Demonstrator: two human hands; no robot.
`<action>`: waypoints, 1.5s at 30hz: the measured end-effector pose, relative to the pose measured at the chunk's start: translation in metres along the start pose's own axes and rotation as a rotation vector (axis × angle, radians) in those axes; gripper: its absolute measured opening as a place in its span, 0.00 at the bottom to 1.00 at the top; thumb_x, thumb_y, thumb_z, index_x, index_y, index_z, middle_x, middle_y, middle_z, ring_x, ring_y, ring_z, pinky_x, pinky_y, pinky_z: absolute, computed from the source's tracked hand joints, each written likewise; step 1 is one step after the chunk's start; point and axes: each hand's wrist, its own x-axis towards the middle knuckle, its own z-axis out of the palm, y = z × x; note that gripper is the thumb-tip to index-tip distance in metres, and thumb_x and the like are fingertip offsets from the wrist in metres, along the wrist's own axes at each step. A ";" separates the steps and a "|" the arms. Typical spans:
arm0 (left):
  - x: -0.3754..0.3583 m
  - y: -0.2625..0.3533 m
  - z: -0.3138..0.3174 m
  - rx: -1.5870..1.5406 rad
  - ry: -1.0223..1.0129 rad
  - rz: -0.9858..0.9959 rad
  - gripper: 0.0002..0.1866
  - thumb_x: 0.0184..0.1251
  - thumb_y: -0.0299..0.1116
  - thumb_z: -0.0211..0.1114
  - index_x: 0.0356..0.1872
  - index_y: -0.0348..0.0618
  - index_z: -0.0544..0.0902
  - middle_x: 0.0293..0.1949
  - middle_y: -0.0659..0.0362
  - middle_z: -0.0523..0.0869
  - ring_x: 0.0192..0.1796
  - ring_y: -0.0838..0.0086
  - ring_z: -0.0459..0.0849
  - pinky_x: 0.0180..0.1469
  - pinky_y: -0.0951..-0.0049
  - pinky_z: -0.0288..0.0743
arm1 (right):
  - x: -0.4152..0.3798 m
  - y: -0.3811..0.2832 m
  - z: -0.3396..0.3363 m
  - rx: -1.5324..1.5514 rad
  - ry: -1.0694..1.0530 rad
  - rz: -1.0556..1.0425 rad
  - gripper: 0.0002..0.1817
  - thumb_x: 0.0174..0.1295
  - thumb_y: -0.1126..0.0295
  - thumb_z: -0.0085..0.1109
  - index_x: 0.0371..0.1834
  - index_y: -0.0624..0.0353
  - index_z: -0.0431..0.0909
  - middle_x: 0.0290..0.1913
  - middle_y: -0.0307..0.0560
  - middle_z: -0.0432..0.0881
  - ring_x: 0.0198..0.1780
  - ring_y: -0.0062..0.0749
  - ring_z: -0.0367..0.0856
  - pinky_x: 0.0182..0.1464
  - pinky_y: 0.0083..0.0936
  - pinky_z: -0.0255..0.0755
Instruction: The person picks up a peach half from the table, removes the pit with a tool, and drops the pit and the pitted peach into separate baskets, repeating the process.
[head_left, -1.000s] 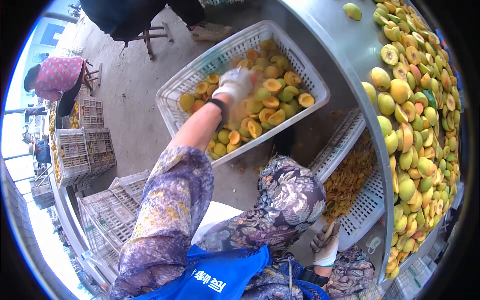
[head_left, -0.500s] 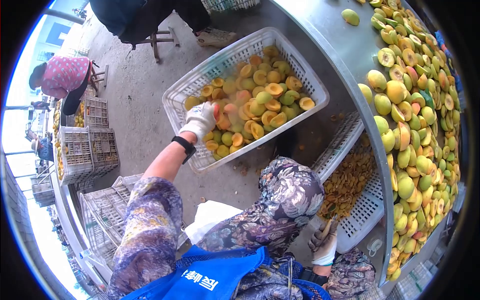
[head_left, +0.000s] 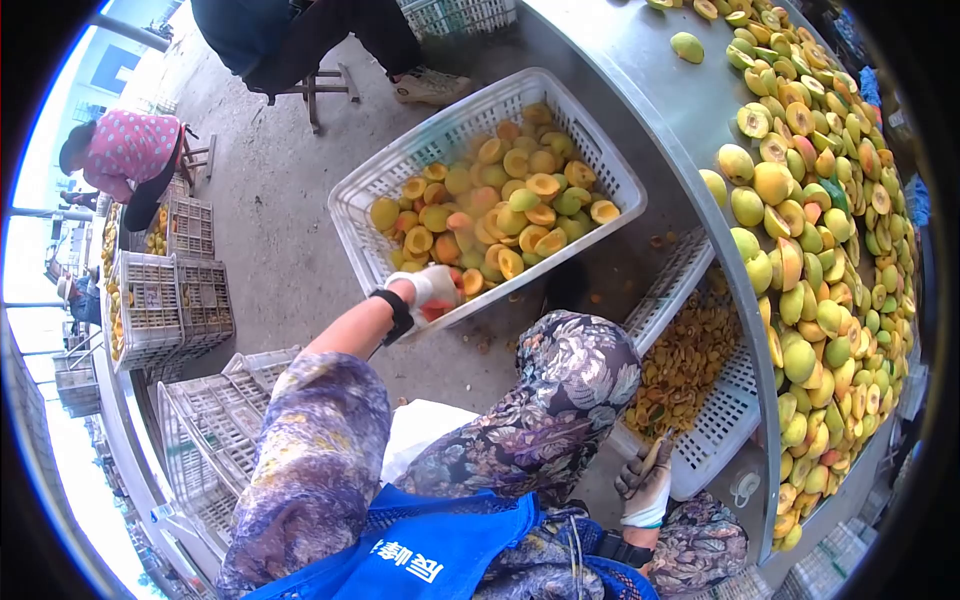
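Observation:
My left hand (head_left: 436, 288), in a white glove with red along the fingers, is at the near left rim of a white plastic crate (head_left: 362, 240). Its fingers curl over that rim, right beside the fruit. Halved, pitted yellow-green fruit (head_left: 500, 200), looking like peaches or apricots, fills most of the crate. Low on the right, my right hand (head_left: 645, 482), gloved in white with dark fingers, is closed around a slim tool with a light-brown handle (head_left: 657, 452). Just beyond that hand, a second white crate (head_left: 715, 440) holds small brown-yellow pieces (head_left: 685, 370).
A metal table (head_left: 640, 70) curves along the right, heaped with halved fruit (head_left: 810, 290). Stacked crates (head_left: 150, 300) and other crates (head_left: 215, 425) stand left. One person sits on a stool (head_left: 322, 88) at the top; another in pink (head_left: 135, 150) bends over at far left.
My left hand has moved down and right, from over the fruit to the near rim. The fruit crate's right side sits slightly lower in view. My right hand stays nearly in place.

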 end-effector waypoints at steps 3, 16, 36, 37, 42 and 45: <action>-0.028 0.027 -0.039 -0.492 -0.104 0.226 0.17 0.71 0.33 0.67 0.58 0.44 0.83 0.48 0.57 0.88 0.45 0.69 0.90 0.44 0.65 0.89 | -0.001 0.000 -0.002 0.013 0.039 -0.022 0.29 0.71 0.32 0.59 0.36 0.49 0.74 0.18 0.33 0.64 0.13 0.23 0.61 0.15 0.25 0.55; 0.072 0.068 -0.121 -0.298 0.669 0.303 0.27 0.68 0.23 0.57 0.65 0.58 0.87 0.49 0.65 0.93 0.44 0.80 0.87 0.47 0.73 0.82 | 0.000 -0.001 -0.001 0.053 0.059 -0.010 0.27 0.73 0.33 0.57 0.37 0.48 0.75 0.19 0.32 0.65 0.13 0.22 0.60 0.15 0.23 0.53; 0.117 0.075 -0.102 -0.144 0.837 0.229 0.14 0.70 0.30 0.62 0.53 0.50 0.88 0.43 0.54 0.93 0.47 0.60 0.92 0.52 0.63 0.83 | 0.007 -0.002 0.009 0.007 0.092 0.040 0.27 0.72 0.33 0.57 0.36 0.45 0.75 0.18 0.31 0.65 0.13 0.21 0.61 0.15 0.22 0.54; 0.121 0.072 -0.099 -0.134 0.904 0.294 0.14 0.70 0.29 0.62 0.53 0.50 0.89 0.43 0.54 0.93 0.47 0.60 0.92 0.52 0.64 0.83 | 0.009 -0.001 0.004 0.019 0.090 0.044 0.27 0.72 0.33 0.57 0.37 0.46 0.75 0.19 0.33 0.65 0.13 0.23 0.61 0.15 0.24 0.55; 0.117 0.063 -0.080 -0.379 1.073 0.469 0.14 0.74 0.27 0.60 0.55 0.49 0.88 0.41 0.57 0.92 0.39 0.70 0.90 0.43 0.70 0.84 | 0.009 -0.001 0.003 0.024 0.079 0.044 0.28 0.72 0.33 0.57 0.38 0.48 0.75 0.19 0.34 0.66 0.13 0.24 0.60 0.15 0.25 0.55; 0.117 0.061 -0.082 -0.462 1.067 0.455 0.15 0.77 0.29 0.58 0.58 0.47 0.86 0.42 0.60 0.90 0.35 0.77 0.87 0.38 0.74 0.82 | 0.010 0.001 0.003 0.015 0.085 0.046 0.28 0.72 0.33 0.57 0.38 0.47 0.75 0.19 0.34 0.66 0.12 0.24 0.60 0.15 0.25 0.55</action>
